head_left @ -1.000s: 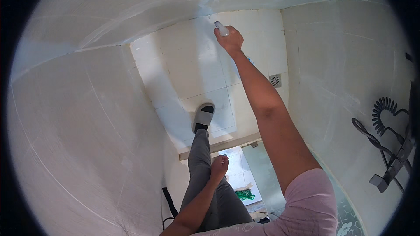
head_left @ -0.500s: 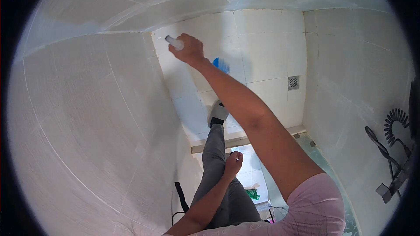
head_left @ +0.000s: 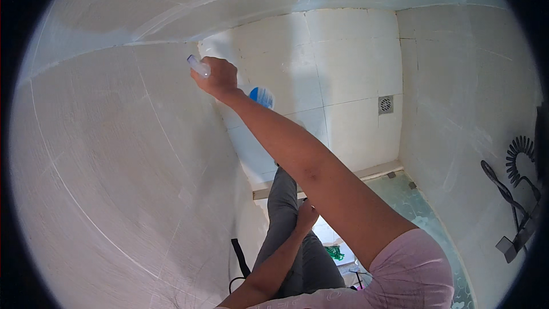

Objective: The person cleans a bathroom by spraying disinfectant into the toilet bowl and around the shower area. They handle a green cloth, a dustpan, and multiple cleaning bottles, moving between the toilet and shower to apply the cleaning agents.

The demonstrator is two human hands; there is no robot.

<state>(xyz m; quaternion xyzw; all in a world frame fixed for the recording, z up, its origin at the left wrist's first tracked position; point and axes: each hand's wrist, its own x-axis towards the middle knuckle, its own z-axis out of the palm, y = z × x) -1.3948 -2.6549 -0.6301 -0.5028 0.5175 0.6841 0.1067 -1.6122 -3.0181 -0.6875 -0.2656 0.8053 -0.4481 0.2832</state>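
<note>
The right hand (head_left: 217,78) is stretched up to the white tiled wall (head_left: 114,194), its fingers (head_left: 224,68) wrapped tight round the neck of a spray bottle (head_left: 260,96) whose clear nozzle (head_left: 198,66) pokes out just beyond the knuckles and whose blue-banded body hangs below the palm; the nozzle looks close to the tiles, though I cannot tell if it touches. To spray well, I judge, hold the nozzle a little off the wall and sweep evenly along the grout lines; the left hand (head_left: 306,216) rests loosely curled on the raised knee (head_left: 284,194), holding nothing and bracing the body.
</note>
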